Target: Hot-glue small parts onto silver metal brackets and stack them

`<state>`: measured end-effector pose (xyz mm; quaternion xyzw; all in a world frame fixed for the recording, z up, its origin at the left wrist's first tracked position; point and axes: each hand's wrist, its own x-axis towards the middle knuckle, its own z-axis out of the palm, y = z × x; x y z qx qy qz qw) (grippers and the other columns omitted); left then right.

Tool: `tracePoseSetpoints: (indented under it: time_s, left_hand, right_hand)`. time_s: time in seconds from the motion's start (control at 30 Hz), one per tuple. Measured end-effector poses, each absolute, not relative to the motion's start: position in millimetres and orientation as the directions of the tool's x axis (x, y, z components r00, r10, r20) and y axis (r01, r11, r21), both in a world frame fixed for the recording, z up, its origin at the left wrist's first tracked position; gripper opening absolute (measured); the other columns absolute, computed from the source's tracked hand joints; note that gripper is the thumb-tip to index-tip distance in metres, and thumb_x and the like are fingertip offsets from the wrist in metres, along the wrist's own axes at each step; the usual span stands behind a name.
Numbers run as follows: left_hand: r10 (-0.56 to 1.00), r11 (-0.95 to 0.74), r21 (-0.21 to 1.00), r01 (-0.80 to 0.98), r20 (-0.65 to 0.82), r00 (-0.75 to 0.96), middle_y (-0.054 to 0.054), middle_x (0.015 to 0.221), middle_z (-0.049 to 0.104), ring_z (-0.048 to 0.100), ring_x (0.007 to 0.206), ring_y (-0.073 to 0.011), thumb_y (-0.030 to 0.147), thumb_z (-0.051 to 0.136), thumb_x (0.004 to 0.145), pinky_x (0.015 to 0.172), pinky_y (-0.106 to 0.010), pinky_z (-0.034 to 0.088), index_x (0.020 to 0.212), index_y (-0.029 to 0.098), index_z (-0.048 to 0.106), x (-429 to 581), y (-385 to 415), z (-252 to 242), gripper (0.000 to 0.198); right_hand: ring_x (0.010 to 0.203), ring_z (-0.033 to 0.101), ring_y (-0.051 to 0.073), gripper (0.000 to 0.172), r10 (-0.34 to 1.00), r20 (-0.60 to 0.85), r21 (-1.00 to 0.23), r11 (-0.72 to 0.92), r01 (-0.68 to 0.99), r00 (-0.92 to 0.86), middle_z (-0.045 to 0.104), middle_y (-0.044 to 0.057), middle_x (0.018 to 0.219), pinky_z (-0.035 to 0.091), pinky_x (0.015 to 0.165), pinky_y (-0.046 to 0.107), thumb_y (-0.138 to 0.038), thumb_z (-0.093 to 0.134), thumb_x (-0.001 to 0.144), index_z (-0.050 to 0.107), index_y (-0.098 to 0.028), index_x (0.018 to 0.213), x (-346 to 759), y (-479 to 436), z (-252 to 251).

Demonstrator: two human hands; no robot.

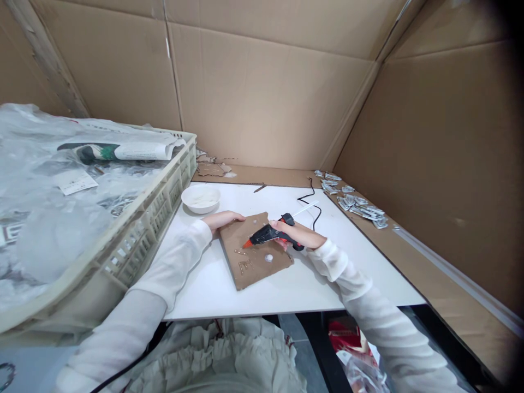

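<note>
My right hand [298, 233] is wrapped round the handle of a black and orange hot glue gun [264, 234]. A white glue stick [306, 208] juts from its rear. The orange nozzle points down and left, close to a brown cardboard piece [254, 275] on the white tabletop. My left hand [226, 219] grips the cardboard's far left edge; some of its fingers are hidden. On the cardboard lie small gold-coloured pieces [244, 266] and a whitish blob [268, 258].
A white bowl [200, 198] with white contents stands at the back left. Beside it, a large cream plastic crate [164, 180] holds plastic bags. Several small silvery packets [360, 207] lie along the right edge. A black cord [314, 218] runs behind the glue gun. Cardboard walls [262, 98] enclose the table.
</note>
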<state>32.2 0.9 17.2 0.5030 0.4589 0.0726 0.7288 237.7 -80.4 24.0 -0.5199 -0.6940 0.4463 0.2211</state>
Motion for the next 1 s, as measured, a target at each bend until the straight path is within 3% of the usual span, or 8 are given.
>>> tracePoseSetpoints:
  time_s: [0.37,0.73,1.0]
  left_hand:
    - [0.575,0.488,0.796,0.358,-0.602,0.554,-0.004,0.081,0.069,0.062,0.066,-0.017,0.033,0.054,0.073,0.061,-0.025,0.047,0.08,0.016,0.064,33.2,-1.0,17.9,0.021]
    - [0.577,0.499,0.791,0.353,-0.607,0.546,-0.006,0.086,0.069,0.062,0.074,-0.0204,0.034,0.056,0.07,0.067,-0.029,0.045,0.082,0.015,0.064,33.5,-0.8,18.4,0.024]
    - [0.579,0.421,0.805,0.418,-0.593,0.559,-0.007,0.087,0.069,0.063,0.075,-0.0225,0.037,0.055,0.07,0.069,-0.031,0.045,0.085,0.015,0.064,33.3,-2.5,23.7,0.028]
  right_hand:
    - [0.041,0.043,0.008,0.059,0.922,-0.167,-0.846,0.048,0.531,-0.35,0.047,0.001,0.044,0.032,0.044,0.023,-0.064,0.033,0.08,0.046,-0.016,0.048,240.2,-79.3,24.5]
    - [0.04,0.042,0.008,0.059,0.922,-0.161,-0.856,0.047,0.515,-0.352,0.047,0.0,0.043,0.032,0.044,0.022,-0.063,0.034,0.08,0.045,-0.016,0.047,241.4,-78.9,24.3]
    - [0.039,0.041,0.008,0.059,0.927,-0.153,-0.858,0.046,0.511,-0.341,0.047,0.0,0.042,0.033,0.044,0.023,-0.063,0.034,0.08,0.045,-0.016,0.046,243.6,-77.1,21.8]
